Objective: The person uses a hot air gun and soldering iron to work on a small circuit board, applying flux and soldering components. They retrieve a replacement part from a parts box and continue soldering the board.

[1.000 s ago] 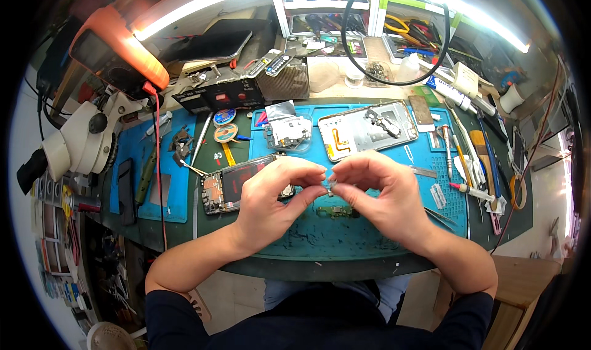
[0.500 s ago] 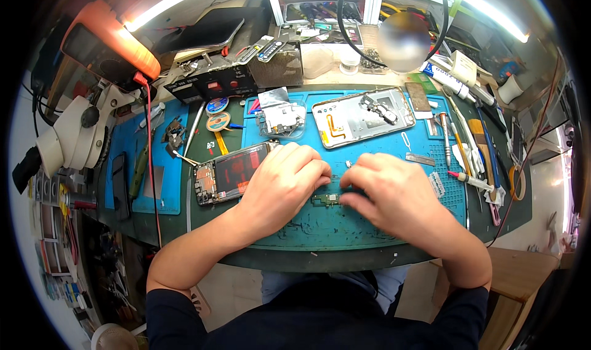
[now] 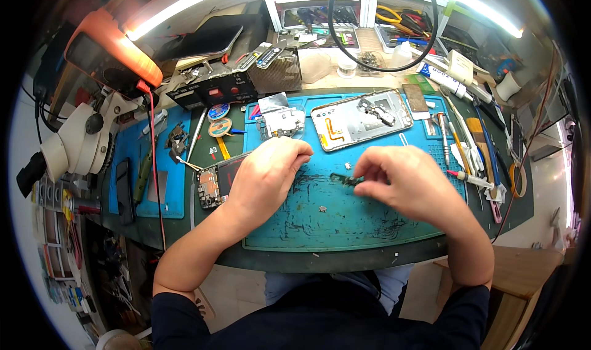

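Note:
My right hand (image 3: 403, 176) pinches a small dark green circuit board (image 3: 343, 179) by its right end, above the blue mat (image 3: 369, 227). To its left, my left hand (image 3: 263, 173) has thumb and fingertips pressed together; whatever they hold, if anything, is too small to make out. Under that hand and wrist lies an opened phone (image 3: 212, 185), partly hidden, with its inner board showing. A tiny silvery part (image 3: 348, 165) sits on the mat beside my right fingertips, and another tiny part (image 3: 322, 209) lies nearer to me.
Behind my hands lie a silver phone housing (image 3: 341, 128) and a clear tray of parts (image 3: 280, 123). Tweezers, brushes and a syringe (image 3: 471, 179) crowd the right side. At the left are a microscope (image 3: 80, 131), an orange multimeter (image 3: 114, 51) and a hanging red cable (image 3: 152, 147).
My right hand has lifted the small circuit board off the mat, and a tiny part shows near where it lay. My left hand has drawn back slightly to the left and away from me.

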`<action>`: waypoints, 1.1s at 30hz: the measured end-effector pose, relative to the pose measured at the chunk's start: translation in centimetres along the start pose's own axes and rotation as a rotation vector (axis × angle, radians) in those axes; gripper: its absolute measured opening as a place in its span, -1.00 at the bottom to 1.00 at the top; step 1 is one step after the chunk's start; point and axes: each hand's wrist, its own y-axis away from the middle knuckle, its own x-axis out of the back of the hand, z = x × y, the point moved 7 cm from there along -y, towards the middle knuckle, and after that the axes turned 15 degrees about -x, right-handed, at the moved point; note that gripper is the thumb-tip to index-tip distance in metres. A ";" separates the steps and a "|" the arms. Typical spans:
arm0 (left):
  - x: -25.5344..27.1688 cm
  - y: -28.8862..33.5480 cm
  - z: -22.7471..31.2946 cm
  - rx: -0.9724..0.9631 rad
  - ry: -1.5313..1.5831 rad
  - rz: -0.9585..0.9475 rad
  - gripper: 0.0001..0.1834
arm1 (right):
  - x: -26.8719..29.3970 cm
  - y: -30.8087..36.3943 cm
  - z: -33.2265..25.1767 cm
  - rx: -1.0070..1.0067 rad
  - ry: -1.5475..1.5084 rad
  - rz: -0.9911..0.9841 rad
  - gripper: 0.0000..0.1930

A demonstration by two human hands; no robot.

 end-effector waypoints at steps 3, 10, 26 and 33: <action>0.1 -0.1 -0.2 -0.016 0.038 -0.077 -0.91 | 2.2 0.0 0.4 -0.011 0.059 0.130 -0.81; -0.2 -0.3 1.2 -0.095 0.301 -0.256 -0.82 | 3.3 0.2 1.4 -0.037 -0.044 0.199 -0.78; 0.0 0.7 2.7 -0.089 0.103 -0.271 -0.87 | -0.8 0.7 0.1 0.209 0.025 -0.096 -0.91; -0.5 0.4 3.0 -0.178 0.038 -0.167 -0.85 | 1.5 0.9 -0.5 0.270 0.030 0.302 -0.87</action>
